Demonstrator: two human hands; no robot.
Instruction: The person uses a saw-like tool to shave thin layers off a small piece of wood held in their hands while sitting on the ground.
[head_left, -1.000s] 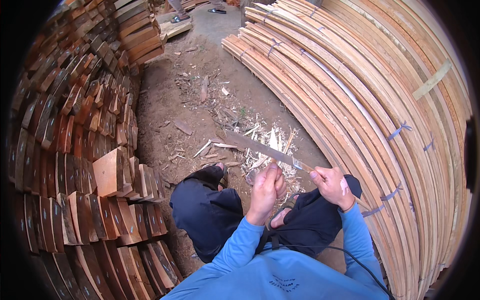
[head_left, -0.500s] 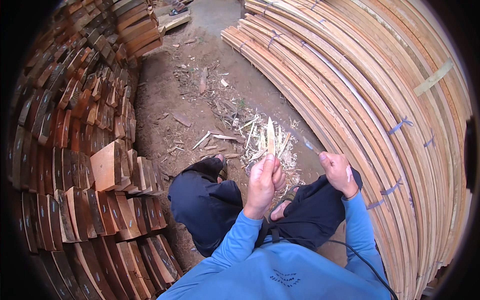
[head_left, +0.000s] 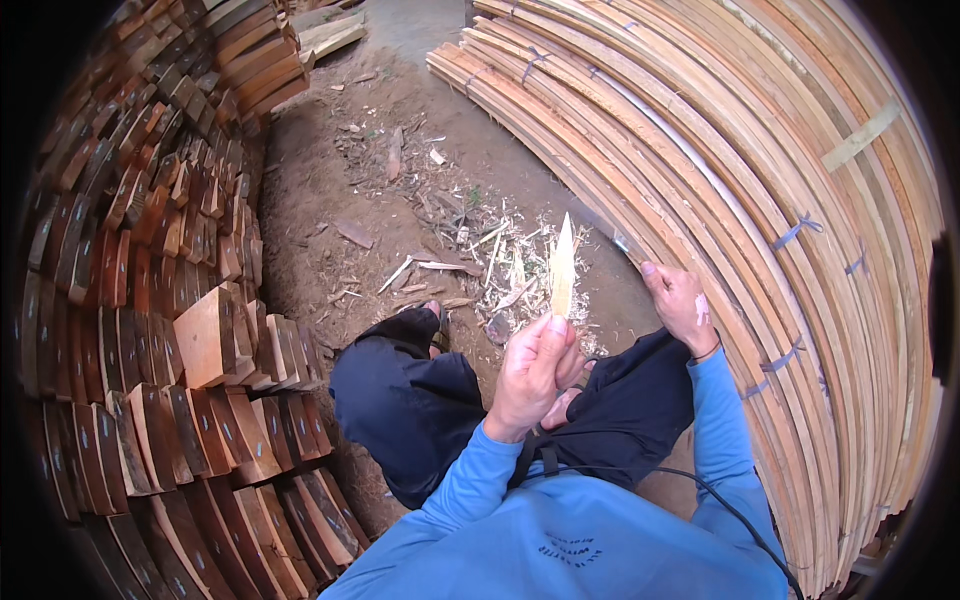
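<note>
My left hand (head_left: 538,372) pinches a pale wooden stake (head_left: 564,268) near its lower end, between thumb and fingers. The stake stands upright and tapers to a sharp point at the top. Off to its right, my right hand (head_left: 680,306) is closed around the handle of a knife. The knife's dull grey blade (head_left: 608,232) slants up and to the left, apart from the stake and hard to make out against the ground. Most of the handle is hidden in my fist. Below the stake, pale wood shavings (head_left: 518,270) cover the ground between my feet.
On the left rises a tall stack of cut timber pieces (head_left: 205,340), one block jutting out. Long planks (head_left: 690,170), tied with bluish strips, lie along the right. Bark scraps (head_left: 355,235) litter the dirt. A black cable (head_left: 700,482) runs across my lap.
The stake in my left hand has moved slightly up and to the right. My right hand is a little lower, with the blade still apart from the stake. The view has shifted slightly.
</note>
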